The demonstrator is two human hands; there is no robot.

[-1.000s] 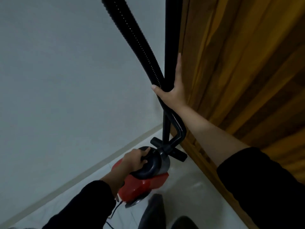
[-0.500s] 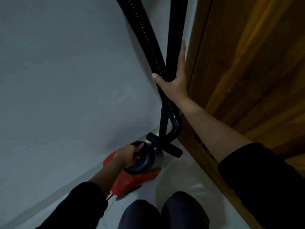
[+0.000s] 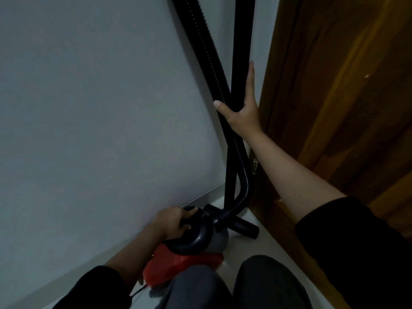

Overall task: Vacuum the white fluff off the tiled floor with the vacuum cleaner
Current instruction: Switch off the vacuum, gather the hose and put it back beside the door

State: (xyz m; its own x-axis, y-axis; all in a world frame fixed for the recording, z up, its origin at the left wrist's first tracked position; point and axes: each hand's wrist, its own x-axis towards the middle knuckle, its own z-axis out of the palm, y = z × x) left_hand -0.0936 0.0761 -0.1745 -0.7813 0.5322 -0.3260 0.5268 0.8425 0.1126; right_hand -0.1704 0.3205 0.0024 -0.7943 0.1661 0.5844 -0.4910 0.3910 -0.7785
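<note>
**Black tube and hose — gathered in one hand, canister gripped in the other**

Black plastic under the right hand [image 3: 242,112]: thumb hooked across the ribbed hose [image 3: 208,52], forefinger laid straight up the rigid tube [image 3: 242,41], the other fingers hidden behind it, so both are held together against the wooden door [image 3: 334,108]. Left hand [image 3: 171,221]: fingers curled round the dark handle on top of the vacuum cleaner [image 3: 194,248], whose red body sits low by the person's knees, close to the grey wall [image 3: 89,108].

Floor head [image 3: 244,226]: standing on the pale floor [image 3: 263,244] in the corner, at the foot of the tube. White fluff: none in view; where it lies cannot be told.

Step in hand, as judged — carrying the machine out of the corner. To do it well: lift the canister level by its handle, keep tube and hose bunched so neither swings into the door, and mind the thin cord [image 3: 138,292] trailing beneath the body.
</note>
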